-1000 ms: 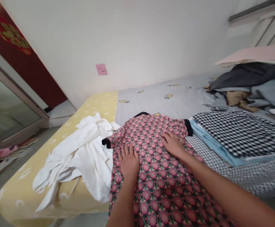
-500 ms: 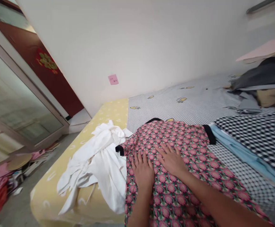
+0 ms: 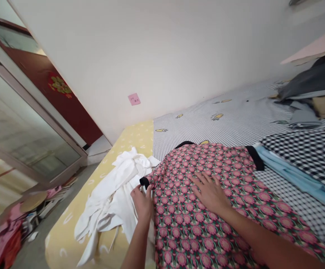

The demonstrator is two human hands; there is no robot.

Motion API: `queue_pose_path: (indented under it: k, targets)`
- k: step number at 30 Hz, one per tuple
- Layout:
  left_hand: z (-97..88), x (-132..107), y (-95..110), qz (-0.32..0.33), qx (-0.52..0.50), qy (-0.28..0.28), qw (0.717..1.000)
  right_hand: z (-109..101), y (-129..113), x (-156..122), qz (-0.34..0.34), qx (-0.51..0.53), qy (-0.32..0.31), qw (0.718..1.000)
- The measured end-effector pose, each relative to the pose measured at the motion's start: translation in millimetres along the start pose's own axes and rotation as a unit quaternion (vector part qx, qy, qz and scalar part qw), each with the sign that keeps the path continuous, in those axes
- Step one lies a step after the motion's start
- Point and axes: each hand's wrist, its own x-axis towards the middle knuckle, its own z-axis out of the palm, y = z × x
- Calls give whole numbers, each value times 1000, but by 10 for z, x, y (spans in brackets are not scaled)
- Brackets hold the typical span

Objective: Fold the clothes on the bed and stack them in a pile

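A pink floral short-sleeved garment [image 3: 190, 231] with black trim at its sleeve ends lies spread out on the bed. Its lower end runs out of view, so whether it is a dress or a long shirt does not show. My right hand [image 3: 211, 194] rests palm down on its chest area, fingers spread. At the left sleeve, my left hand [image 3: 142, 203] has its thumb and fingers apart just below the black cuff [image 3: 144, 182]. Beneath and beside that hand is a crumpled white garment [image 3: 114, 186].
Folded light blue cloth [image 3: 296, 177] and black-and-white checked cloth [image 3: 310, 153] lie at the right. Behind them is a pile of dark clothes [image 3: 313, 80]. A yellow sheet [image 3: 64, 235] covers the bed's left edge; clothes [image 3: 8, 239] lie low at far left.
My left hand has lifted off the floral garment's front and shifted left to its sleeve cuff. The right hand stays flat on the fabric. The view has shifted slightly.
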Motion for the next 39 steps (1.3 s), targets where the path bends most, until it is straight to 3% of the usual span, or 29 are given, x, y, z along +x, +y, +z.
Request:
queue_pose_path:
  k: [5, 11, 17, 23, 28, 30, 35, 39]
  targets:
    - [41, 331, 106, 28, 82, -117, 989, 1, -9, 4, 5, 15, 8, 1000]
    - [109, 609, 380, 46, 74, -174, 981, -41, -26, 19, 12, 27, 3, 1000]
    - [43, 519, 428, 69, 82, -103, 989, -70, -41, 23, 18, 33, 0, 999]
    - [-63, 417, 295, 5, 105, -30, 994, -141, -69, 25, 26, 37, -13, 999]
    - [-2, 428, 438, -27, 85, 54, 995, -153, -68, 28, 27, 45, -20, 998]
    - [89, 448, 512, -32, 63, 53, 996, -136, -62, 25, 26, 41, -14, 999]
    - [279, 528, 476, -74, -26, -58, 995, -96, -48, 23, 25, 30, -9, 999]
    - [185, 578, 310, -159, -63, 4, 985, -107, -42, 26, 25, 31, -16, 999]
